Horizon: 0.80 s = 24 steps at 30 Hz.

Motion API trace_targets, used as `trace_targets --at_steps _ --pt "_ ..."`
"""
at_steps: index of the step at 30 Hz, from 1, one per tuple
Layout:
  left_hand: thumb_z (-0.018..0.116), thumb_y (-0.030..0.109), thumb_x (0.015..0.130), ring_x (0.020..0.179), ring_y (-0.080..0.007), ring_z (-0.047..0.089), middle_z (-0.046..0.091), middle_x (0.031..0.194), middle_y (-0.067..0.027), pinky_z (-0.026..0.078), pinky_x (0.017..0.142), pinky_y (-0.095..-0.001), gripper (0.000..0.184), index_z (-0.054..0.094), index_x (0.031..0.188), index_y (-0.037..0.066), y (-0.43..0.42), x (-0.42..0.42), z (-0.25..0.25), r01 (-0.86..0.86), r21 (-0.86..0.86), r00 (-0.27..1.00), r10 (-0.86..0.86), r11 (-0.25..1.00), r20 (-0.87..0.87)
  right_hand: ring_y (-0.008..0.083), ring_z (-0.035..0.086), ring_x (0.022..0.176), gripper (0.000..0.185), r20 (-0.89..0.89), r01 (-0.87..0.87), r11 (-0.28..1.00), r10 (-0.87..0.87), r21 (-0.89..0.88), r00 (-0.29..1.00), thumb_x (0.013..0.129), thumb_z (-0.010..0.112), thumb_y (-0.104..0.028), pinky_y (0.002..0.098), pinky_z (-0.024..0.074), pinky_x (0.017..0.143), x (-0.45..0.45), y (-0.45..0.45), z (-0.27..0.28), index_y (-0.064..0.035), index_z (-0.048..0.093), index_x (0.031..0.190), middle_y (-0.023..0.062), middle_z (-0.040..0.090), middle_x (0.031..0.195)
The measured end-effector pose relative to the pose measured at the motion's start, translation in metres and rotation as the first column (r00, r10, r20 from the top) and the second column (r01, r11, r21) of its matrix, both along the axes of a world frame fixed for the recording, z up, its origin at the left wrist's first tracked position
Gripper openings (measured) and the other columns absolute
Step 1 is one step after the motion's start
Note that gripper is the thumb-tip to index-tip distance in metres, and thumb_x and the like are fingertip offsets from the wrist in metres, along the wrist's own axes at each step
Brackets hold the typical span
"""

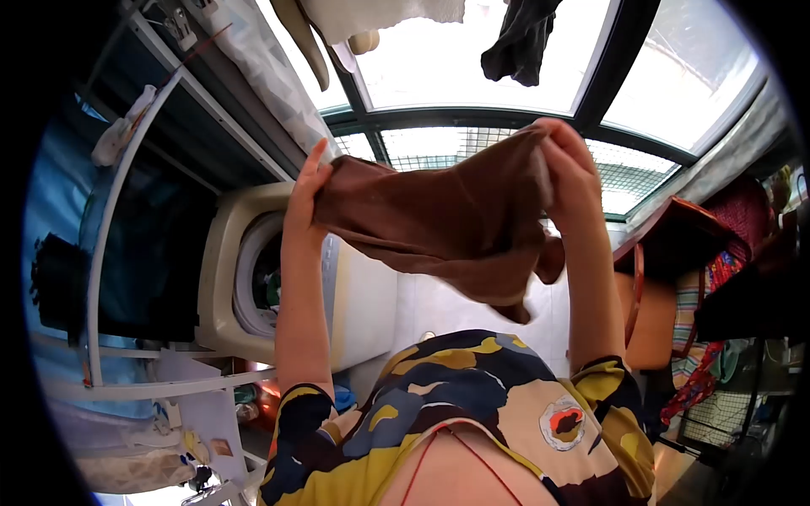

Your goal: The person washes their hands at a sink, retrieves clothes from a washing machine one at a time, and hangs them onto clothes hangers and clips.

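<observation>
A brown cloth is stretched between my two hands in front of the window. My left hand grips its left end, with one finger pointing up. At the upper right, my right hand is closed on the other end, and the lower right part of the cloth hangs loose in folds. Below and left of the cloth stands a top-loading washing machine, its round opening partly hidden by my left forearm; some dark and green laundry shows inside.
A dark garment hangs before the window at the top. A white metal rack curves along the left side. On the right are a brown wooden chair and colourful striped fabric. White floor shows below the cloth.
</observation>
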<state>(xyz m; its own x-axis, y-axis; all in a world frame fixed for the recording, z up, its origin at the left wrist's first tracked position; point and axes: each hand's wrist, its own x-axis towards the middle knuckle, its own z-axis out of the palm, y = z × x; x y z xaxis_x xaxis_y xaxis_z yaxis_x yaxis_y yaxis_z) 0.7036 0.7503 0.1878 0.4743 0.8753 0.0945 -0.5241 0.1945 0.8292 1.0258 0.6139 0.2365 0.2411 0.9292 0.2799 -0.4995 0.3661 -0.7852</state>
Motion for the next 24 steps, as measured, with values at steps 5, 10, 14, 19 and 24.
trace_targets --at_steps 5,10,14,19,24 --pt "0.033 0.062 0.094 0.124 -0.0257 0.048 0.05 0.133 -0.0153 0.036 0.109 -0.0388 0.074 0.034 0.14 0.005 -0.016 0.046 -0.078 0.044 -0.285 0.999 -0.041 0.957 0.015 0.0143 0.064 0.09 0.02 -0.207 -0.043 0.986 0.077 0.163 0.975 0.098 0.045 -0.006 0.0264 0.0539 0.08 -0.008 0.006 0.008 0.0026 0.053 0.113 0.0107 0.063 0.101" --pt "0.061 0.061 0.083 0.102 -0.0305 0.051 0.045 0.119 -0.009 0.049 0.082 -0.0508 0.07 0.037 0.128 0.013 -0.055 0.084 -0.196 0.076 -0.458 0.997 -0.074 0.886 0.022 0.0164 0.063 0.093 0.019 -0.185 0.022 0.993 -0.001 0.112 0.983 0.096 0.047 -0.008 0.0283 0.0518 0.08 -0.042 0.002 0.005 -0.0005 0.054 0.113 0.0099 0.062 0.102" --pt "0.054 0.074 0.076 0.106 -0.0371 0.056 0.045 0.131 -0.0071 0.049 0.089 -0.0549 0.081 0.042 0.134 0.019 -0.097 0.103 -0.199 0.307 -0.666 0.928 -0.37 0.68 0.05 0.0156 0.06 0.097 0.018 -0.037 0.106 0.994 -0.106 0.009 0.994 0.094 0.046 -0.002 0.0276 0.0511 0.079 -0.065 0.006 -0.01 -0.0017 0.055 0.109 0.0086 0.059 0.106" --pt "0.053 0.058 0.087 0.115 -0.0292 0.055 0.049 0.135 -0.0067 0.05 0.095 -0.0481 0.068 0.036 0.141 0.02 -0.1 0.105 -0.128 0.584 -0.333 0.811 -0.522 0.74 0.263 0.014 0.058 0.091 0.015 0.007 0.106 0.977 -0.109 0.183 0.994 0.088 0.048 0.006 0.0245 0.0489 0.08 -0.078 0.0 -0.009 -0.0016 0.053 0.1 0.0099 0.056 0.108" --pt "0.069 0.003 0.081 0.126 -0.029 0.047 0.04 0.14 -0.0168 0.047 0.101 -0.0404 0.077 0.026 0.145 0.01 -0.067 0.072 -0.064 0.225 -0.208 0.965 -0.189 0.952 0.18 0.0185 0.061 0.095 0.019 0.114 0.146 0.93 -0.194 0.339 0.974 0.088 0.046 0.006 0.0282 0.051 0.083 -0.072 -0.026 0.017 -0.0002 0.055 0.104 0.0132 0.056 0.108"
